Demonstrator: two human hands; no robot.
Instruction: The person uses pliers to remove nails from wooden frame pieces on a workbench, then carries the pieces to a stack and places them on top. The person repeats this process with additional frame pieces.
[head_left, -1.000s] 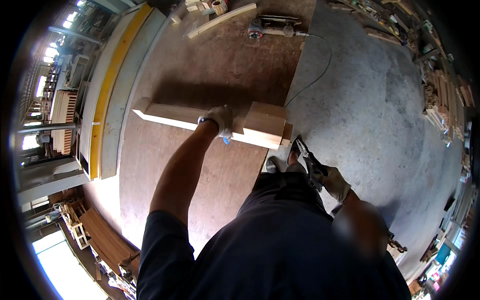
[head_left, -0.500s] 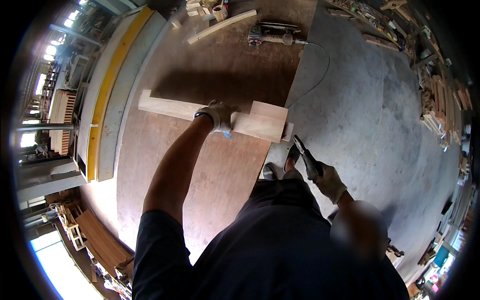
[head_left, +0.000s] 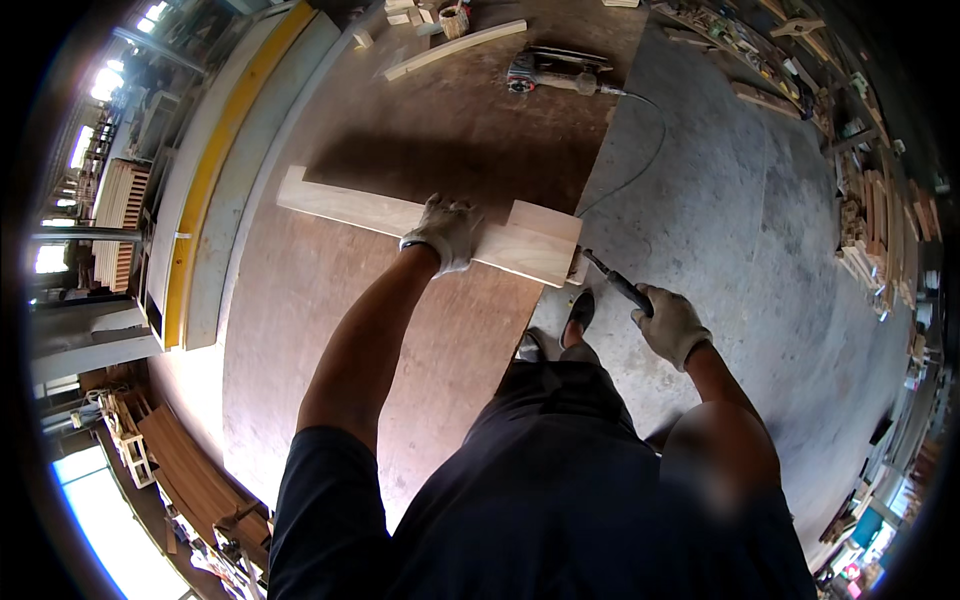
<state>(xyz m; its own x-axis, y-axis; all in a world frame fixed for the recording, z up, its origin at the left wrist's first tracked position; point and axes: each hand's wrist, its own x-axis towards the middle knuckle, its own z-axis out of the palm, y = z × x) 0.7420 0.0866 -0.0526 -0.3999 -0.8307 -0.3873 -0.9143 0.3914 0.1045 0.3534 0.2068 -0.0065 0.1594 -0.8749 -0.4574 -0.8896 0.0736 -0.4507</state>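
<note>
Left fingers [head_left: 458, 207] grip timber [head_left: 350, 208], right fingers [head_left: 655, 297] a tool [head_left: 628, 290], beyond them a cup [head_left: 454, 24] (contents unclear).

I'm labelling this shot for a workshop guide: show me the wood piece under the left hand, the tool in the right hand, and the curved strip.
Wood piece [head_left: 528, 247]: head view, on its wide right end.
Tool [head_left: 625, 287]: head view, on its dark shaft.
Curved strip [head_left: 458, 50]: head view, mid-length.

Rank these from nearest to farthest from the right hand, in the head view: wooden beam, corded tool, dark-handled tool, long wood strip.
From the right hand:
1. Dark-handled tool: in its grip
2. Wooden beam: to its left
3. Corded tool: beyond, left
4. Long wood strip: farther left
</note>
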